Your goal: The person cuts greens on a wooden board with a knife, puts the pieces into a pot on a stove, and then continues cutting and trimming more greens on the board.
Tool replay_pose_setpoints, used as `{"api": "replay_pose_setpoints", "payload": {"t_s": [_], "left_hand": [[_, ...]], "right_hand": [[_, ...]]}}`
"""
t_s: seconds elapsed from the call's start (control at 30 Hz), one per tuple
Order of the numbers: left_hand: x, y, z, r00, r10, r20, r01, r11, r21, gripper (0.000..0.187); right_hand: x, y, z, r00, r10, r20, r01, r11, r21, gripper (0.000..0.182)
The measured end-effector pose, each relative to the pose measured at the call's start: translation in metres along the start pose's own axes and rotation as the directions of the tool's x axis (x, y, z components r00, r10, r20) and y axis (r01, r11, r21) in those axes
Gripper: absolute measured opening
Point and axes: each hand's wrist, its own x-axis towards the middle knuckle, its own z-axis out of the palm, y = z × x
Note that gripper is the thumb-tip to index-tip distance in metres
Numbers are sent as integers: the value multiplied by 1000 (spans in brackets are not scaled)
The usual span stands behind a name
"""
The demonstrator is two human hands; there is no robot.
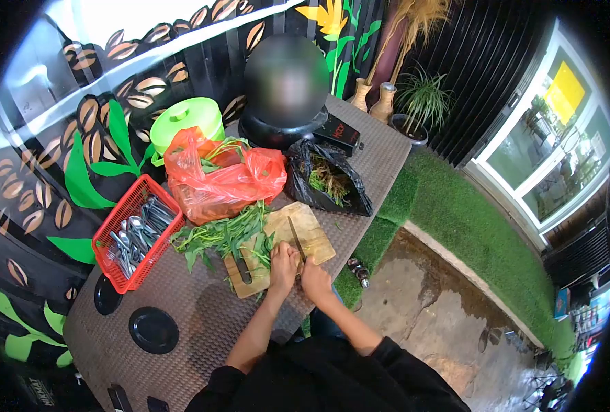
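Note:
A wooden cutting board [313, 230] lies on the woven-patterned table, tilted relative to my body. Leafy green stems [233, 232] are heaped over its left part and spill onto the table. My left hand [284, 264] is closed on the near end of the greens at the middle of the board. In my right hand [314, 276] is the handle of a knife [296, 237], its blade pointing away from me across the board. Just beyond the greens sits a red plastic bag [216, 182] with more leaves at its opening. A black bag [325, 180] holding plant scraps stands to its right.
A red basket of cutlery [107, 257] is at the left, near two black plates [154, 329]. Behind the bags stand a lidded green pot [191, 120], a round black object [277, 130] and a black box [339, 134]. The table's right edge borders artificial grass.

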Motion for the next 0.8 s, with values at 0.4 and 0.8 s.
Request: {"api": "replay_pose_setpoints", "payload": {"t_s": [0.4,0.8], "left_hand": [[-4,8,-12,992,-61,111,76,988,-132,22],[0,3,-14,996,9,84,-11,1000,24,10]], "right_hand": [[7,16,-11,1000,-23,13,24,999,-28,26],[0,-1,7,1000,6,-30,-8,998,-60,24]]}}
